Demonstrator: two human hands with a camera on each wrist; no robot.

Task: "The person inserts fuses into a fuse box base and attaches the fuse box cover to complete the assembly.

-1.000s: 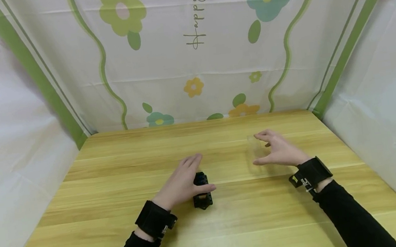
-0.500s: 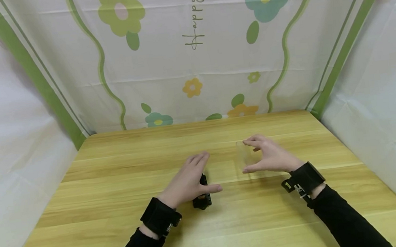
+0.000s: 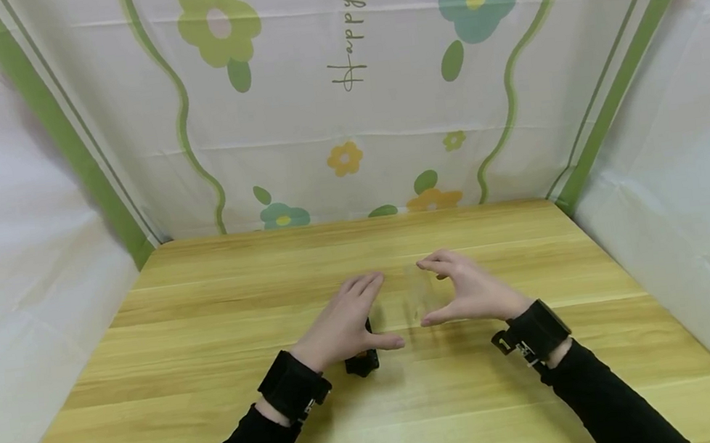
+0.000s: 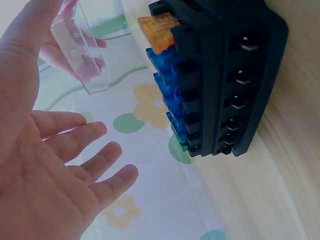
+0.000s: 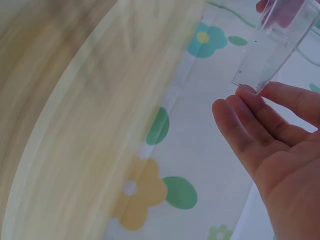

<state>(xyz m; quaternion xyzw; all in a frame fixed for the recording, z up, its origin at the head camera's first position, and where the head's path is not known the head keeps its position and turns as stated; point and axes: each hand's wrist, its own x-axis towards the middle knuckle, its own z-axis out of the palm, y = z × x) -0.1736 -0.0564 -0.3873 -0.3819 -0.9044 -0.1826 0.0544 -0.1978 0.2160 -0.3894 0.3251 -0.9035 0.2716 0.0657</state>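
Observation:
A black fuse box [image 3: 362, 364] lies on the wooden table, partly hidden below my left hand [image 3: 343, 324]. That hand hovers over it with fingers spread and nothing in its grasp. In the left wrist view, an orange blade fuse [image 4: 160, 31] and several blue fuses [image 4: 170, 85] sit in a row along the box. My right hand [image 3: 471, 292] pinches a clear plastic cover [image 3: 416, 295] by its ends, thumb at the near end and fingers at the far end. The cover, see-through and box-shaped, is raised off the table in the right wrist view.
The light wood table [image 3: 219, 412] runs back to a white fabric wall [image 3: 290, 112] with printed flowers. Similar white side panels stand left and right. Black cuffs with devices [image 3: 293, 386] are strapped round both wrists.
My right hand has carried the clear cover leftward and nearer, toward the left hand. The left hand has shifted slightly right over the fuse box, which stays in place.

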